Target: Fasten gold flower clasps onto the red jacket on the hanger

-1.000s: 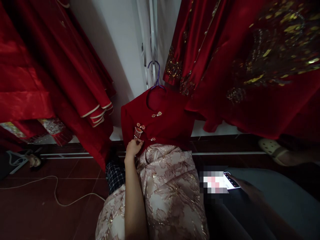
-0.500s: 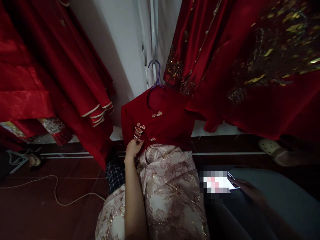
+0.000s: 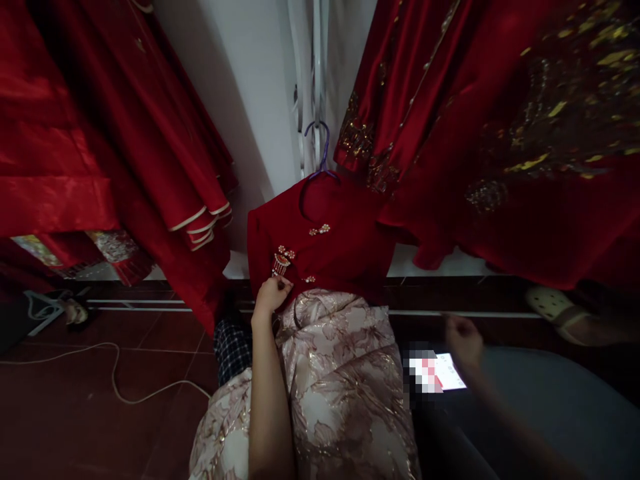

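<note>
A dress lies over my lap, hung from a purple hanger (image 3: 320, 150). Its red bodice (image 3: 330, 247) has pearl buttons and a tasselled brooch (image 3: 281, 261). Its skirt (image 3: 330, 373) is pale floral brocade. My left hand (image 3: 271, 295) is closed, pinching the bodice's lower edge just below the brooch. My right hand (image 3: 463, 340) hovers, smeared by motion, just above a lit phone (image 3: 440, 373) that rests on my dark trouser leg. The right hand's fingers are too blurred to read.
Red embroidered garments hang at the left (image 3: 100, 133) and right (image 3: 500, 133) against a white wall (image 3: 250, 87). A white cable (image 3: 115, 380) trails over the dark red tiled floor. Another person's foot in a white clog (image 3: 550, 303) shows at the right. A grey seat (image 3: 560, 400) is under my right side.
My right hand has lifted off the phone and moved up and slightly left; the phone now lies on my leg. My left hand keeps its pinch on the bodice.
</note>
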`<state>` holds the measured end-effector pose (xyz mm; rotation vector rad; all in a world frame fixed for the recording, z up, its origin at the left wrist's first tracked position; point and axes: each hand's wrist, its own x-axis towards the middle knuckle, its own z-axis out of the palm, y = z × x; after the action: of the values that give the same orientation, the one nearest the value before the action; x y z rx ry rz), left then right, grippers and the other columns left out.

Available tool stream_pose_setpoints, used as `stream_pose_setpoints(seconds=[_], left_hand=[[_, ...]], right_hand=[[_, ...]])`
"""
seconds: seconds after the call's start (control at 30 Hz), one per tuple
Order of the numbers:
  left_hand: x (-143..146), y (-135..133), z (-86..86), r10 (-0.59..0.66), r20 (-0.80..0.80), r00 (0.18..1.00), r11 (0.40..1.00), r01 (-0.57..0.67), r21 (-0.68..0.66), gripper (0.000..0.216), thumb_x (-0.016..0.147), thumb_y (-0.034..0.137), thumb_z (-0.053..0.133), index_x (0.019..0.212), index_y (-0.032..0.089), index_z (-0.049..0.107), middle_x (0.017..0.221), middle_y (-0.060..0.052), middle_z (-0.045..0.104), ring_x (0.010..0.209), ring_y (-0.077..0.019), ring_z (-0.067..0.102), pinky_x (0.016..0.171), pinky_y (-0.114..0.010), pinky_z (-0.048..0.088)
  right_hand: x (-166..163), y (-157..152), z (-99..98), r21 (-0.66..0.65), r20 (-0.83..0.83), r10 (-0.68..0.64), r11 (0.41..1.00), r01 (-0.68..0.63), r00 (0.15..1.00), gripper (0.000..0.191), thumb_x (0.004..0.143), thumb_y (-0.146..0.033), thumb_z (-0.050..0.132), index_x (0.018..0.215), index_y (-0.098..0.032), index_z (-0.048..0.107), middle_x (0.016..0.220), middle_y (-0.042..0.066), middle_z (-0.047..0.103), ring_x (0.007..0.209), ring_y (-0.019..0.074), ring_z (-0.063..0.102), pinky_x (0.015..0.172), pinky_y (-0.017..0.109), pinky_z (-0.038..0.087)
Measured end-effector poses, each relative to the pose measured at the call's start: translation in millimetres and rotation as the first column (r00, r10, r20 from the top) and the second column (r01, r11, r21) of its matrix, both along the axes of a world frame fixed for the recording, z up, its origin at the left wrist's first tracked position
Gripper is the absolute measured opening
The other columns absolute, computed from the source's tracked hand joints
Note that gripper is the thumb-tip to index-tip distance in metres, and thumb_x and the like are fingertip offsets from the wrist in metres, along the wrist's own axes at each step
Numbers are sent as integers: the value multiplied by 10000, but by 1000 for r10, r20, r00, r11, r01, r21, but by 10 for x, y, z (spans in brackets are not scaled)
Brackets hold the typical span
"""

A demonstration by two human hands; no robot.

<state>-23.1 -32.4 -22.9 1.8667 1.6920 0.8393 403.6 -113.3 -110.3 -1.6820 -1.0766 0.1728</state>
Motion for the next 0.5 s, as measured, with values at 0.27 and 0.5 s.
stream_pose_setpoints(seconds=[0.27,0.5], left_hand=[[226,-36,163,-122,183,976,991,110,73,154,738,239,590,865,157,619,861,-44,672,764,-110,615,718,-213,460],[294,-10,90,-162,144,976,983,147,106,215,733,218,573,939,182,625,854,-22,662,749,-111,605,708,-210,451]], right_hand=[[-1821,462,1172,82,-117,663,748,-658,739,244,805,-411,483,835,-194,590,857,54,640,803,168,579,739,292,457],[-2398,578,879,28,226,612,774,-632,758,279,828,-306,450,1062,-183,540,1027,116,553,956,228,523,873,394,416]])
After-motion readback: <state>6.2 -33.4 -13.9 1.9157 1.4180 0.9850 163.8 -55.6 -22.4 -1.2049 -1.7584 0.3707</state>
